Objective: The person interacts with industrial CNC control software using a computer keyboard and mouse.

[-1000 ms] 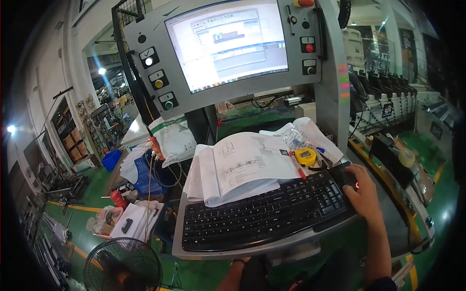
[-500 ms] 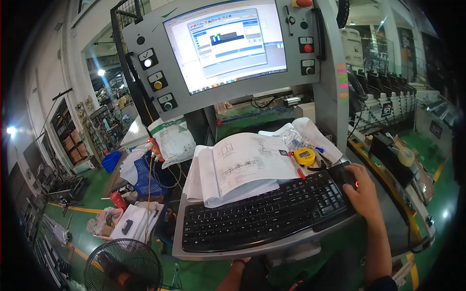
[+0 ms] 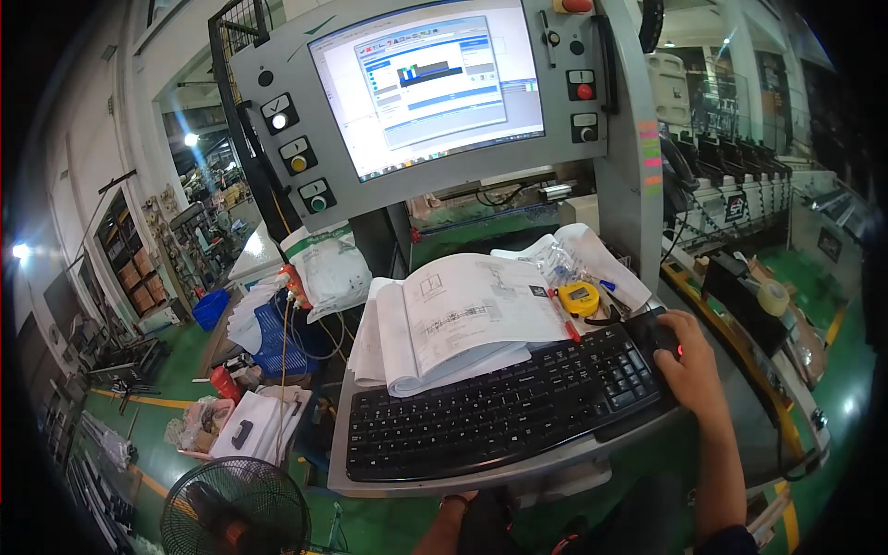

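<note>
My right hand [image 3: 686,363] is wrapped over a dark computer mouse [image 3: 664,335] that shows a small red light, at the right end of the tray. Just left of it lies a black keyboard [image 3: 499,416]. A thick stack of printed drawings [image 3: 481,310], folded open, overlaps the keyboard's back edge. Above stands a grey control panel with a lit screen [image 3: 435,88] showing a software window. Low in the view, my left hand [image 3: 468,496] is mostly hidden under the tray's front edge. Only the banded wrist and a bit of the hand show, so its fingers cannot be made out.
Beside the papers lie a yellow tape measure [image 3: 579,298] and a red pen [image 3: 568,320]. A white bag [image 3: 328,268] and a blue basket [image 3: 282,342] stand to the left. A black fan [image 3: 235,509] is at lower left. Machinery [image 3: 731,199] stands at right.
</note>
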The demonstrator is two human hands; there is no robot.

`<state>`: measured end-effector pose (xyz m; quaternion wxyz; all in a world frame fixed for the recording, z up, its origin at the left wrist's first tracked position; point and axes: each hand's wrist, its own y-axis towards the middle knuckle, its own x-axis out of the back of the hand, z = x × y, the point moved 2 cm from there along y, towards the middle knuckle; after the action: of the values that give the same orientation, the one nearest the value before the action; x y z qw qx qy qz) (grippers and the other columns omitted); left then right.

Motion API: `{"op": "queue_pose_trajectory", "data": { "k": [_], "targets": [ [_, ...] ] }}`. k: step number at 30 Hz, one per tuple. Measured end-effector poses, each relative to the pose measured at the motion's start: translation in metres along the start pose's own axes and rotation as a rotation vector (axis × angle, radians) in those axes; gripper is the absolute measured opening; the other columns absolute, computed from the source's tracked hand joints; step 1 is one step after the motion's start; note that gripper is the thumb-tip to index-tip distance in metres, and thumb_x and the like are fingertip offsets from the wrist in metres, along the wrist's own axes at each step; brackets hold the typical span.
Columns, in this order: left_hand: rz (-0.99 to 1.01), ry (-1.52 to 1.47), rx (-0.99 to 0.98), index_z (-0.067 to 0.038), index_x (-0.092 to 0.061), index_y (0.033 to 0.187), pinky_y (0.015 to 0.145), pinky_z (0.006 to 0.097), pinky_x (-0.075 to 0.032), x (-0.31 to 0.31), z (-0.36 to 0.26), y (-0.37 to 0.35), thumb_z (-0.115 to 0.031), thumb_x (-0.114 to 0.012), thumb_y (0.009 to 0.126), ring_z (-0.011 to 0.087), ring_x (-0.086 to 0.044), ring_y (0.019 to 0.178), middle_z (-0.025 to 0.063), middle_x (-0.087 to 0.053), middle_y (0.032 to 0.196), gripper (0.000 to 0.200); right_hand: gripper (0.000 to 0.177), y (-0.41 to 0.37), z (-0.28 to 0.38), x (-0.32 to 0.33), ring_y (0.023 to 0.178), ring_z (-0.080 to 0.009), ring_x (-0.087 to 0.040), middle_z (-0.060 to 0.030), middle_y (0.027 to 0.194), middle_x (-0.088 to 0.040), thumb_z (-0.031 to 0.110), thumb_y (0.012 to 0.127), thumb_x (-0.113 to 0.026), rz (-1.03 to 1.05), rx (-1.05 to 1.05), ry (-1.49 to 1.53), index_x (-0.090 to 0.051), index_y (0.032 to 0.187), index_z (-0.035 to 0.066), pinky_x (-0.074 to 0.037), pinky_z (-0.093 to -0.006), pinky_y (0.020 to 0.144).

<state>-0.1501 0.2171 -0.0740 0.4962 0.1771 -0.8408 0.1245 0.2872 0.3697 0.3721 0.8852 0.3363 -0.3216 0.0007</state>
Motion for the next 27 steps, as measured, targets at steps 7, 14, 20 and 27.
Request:
{"op": "queue_pose_trajectory", "data": {
  "k": [7, 14, 20, 27],
  "targets": [
    [-0.014, -0.075, 0.005, -0.022, -0.056, 0.172, 0.141, 0.0593, -0.027, 0.0, -0.001, -0.003, -0.067, -0.045, 0.114, 0.042, -0.037, 0.17, 0.0174, -0.04, 0.185, 0.074, 0.05, 0.0, 0.001, 0.0, 0.139, -0.0469, -0.065, -0.0225, 0.153, -0.065, 0.014, 0.092, -0.068, -0.003, -0.013, 0.009, -0.068, 0.14, 0.0, -0.051, -0.051, 0.119],
    [-0.047, -0.01, -0.037, -0.02, -0.058, 0.169, 0.139, 0.0588, -0.032, -0.017, 0.015, 0.007, -0.062, -0.046, 0.115, 0.0428, -0.041, 0.167, 0.0183, -0.045, 0.182, 0.069, 0.05, 0.0, 0.001, 0.0, 0.138, -0.047, -0.066, -0.0226, 0.152, -0.065, 0.015, 0.092, -0.067, -0.005, -0.024, 0.005, -0.068, 0.14, 0.0, -0.052, -0.0507, 0.118],
    [-0.029, 0.02, -0.033, -0.02, -0.058, 0.17, 0.138, 0.0597, -0.032, -0.019, 0.017, 0.011, -0.062, -0.047, 0.115, 0.0426, -0.041, 0.168, 0.0186, -0.044, 0.183, 0.07, 0.051, -0.001, 0.0, 0.0, 0.138, -0.0471, -0.066, -0.0222, 0.153, -0.065, 0.014, 0.092, -0.068, -0.007, -0.014, 0.011, -0.068, 0.14, 0.0, -0.052, -0.0507, 0.118],
    [0.015, -0.013, -0.003, -0.021, -0.054, 0.173, 0.141, 0.0591, -0.027, -0.015, 0.014, 0.006, -0.069, -0.042, 0.114, 0.0426, -0.036, 0.17, 0.0173, -0.04, 0.185, 0.076, 0.052, -0.001, 0.001, 0.0, 0.139, -0.0472, -0.066, -0.0225, 0.152, -0.066, 0.014, 0.092, -0.069, -0.019, 0.001, 0.007, -0.067, 0.142, 0.001, -0.052, -0.0506, 0.118]
  ]
}}
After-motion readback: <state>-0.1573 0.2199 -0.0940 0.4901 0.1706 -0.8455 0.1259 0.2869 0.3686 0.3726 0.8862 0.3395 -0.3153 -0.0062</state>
